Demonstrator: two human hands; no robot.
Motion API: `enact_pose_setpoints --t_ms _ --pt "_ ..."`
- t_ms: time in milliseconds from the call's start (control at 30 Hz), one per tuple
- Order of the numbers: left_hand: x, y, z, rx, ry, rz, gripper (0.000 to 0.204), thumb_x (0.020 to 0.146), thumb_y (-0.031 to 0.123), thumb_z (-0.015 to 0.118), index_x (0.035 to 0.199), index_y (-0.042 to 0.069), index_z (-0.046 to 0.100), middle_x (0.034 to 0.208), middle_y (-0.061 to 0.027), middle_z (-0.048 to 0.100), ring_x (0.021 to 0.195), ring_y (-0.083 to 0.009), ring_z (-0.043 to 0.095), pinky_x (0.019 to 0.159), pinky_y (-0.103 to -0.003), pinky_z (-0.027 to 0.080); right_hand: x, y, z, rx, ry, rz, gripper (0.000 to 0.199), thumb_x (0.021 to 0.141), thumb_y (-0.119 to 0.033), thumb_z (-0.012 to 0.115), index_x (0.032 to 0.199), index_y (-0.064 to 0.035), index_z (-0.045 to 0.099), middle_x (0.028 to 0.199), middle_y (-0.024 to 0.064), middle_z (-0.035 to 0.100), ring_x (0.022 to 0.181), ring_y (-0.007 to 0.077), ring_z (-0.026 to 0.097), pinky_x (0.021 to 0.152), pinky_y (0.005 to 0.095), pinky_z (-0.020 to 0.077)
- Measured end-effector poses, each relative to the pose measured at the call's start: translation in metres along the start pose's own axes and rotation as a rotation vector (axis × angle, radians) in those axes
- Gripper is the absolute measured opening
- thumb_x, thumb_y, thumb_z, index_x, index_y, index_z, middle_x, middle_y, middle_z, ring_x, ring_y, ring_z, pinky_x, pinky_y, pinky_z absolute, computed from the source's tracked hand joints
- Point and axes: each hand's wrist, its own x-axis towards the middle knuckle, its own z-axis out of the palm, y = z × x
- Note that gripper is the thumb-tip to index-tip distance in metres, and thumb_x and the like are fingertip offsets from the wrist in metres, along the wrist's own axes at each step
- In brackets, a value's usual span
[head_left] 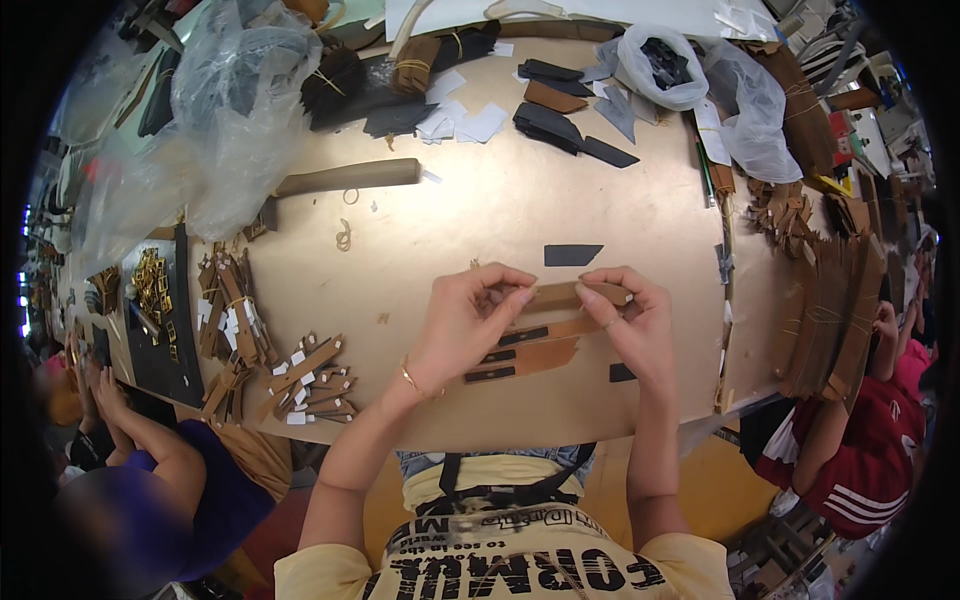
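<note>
A short brown leather strip [556, 296] is stretched between my two hands, just above the table. My left hand [468, 312] pinches its left end between thumb and fingers, and my right hand [638, 318] pinches it near the right end, where a small pale tip shows. Below it on the table lie several tan-brown strips [545, 358] side by side, with dark pieces on their left ends. A dark slant-ended piece [573, 255] lies just beyond my hands. Another small dark piece [622, 373] is partly covered by my right wrist.
Bundled brown strips with white tags [305, 383] lie at left, near a dark board [180, 340] with brass-coloured buckles. Dark cut pieces [548, 125] and white papers [465, 122] sit at the far side, beside plastic bags [650, 75]. Co-workers sit at both sides.
</note>
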Motion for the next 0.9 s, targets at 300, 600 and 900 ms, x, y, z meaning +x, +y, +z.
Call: enact_pose_setpoints --t_ms 300,600,900 --pt "0.034 -0.007 0.001 0.167 0.114 -0.03 0.009 0.084 0.005 0.075 0.091 0.001 0.071 0.067 -0.0011 0.063 0.059 -0.0038 0.053 0.053 -0.02 0.043 0.034 0.005 0.007 -0.301 0.109 -0.06 0.023 0.087 -0.004 0.073 0.108 -0.0008 0.065 0.085 0.0035 0.068 0.075 0.0064 0.062 0.062 0.0209 0.0484" --pt "0.035 -0.01 0.002 0.219 0.146 -0.096 0.009 0.083 0.004 0.076 0.091 0.004 0.072 0.075 -0.0031 0.067 0.059 -0.0063 0.056 0.051 -0.021 0.042 0.034 0.008 0.012 -0.375 0.194 -0.011 0.029 0.085 -0.006 0.077 0.108 -0.0055 0.059 0.085 0.0019 0.067 0.073 0.0059 0.063 0.057 0.0197 0.044" --pt "0.037 -0.002 0.002 0.288 0.13 -0.115 0.011 0.082 0.003 0.077 0.091 0.004 0.072 0.078 -0.0033 0.068 0.06 -0.0069 0.057 0.051 -0.022 0.043 0.034 0.003 0.016 -0.33 0.21 0.116 0.039 0.082 -0.005 0.08 0.109 -0.0092 0.053 0.09 -0.0001 0.065 0.081 0.0049 0.059 0.066 0.0182 0.0402"
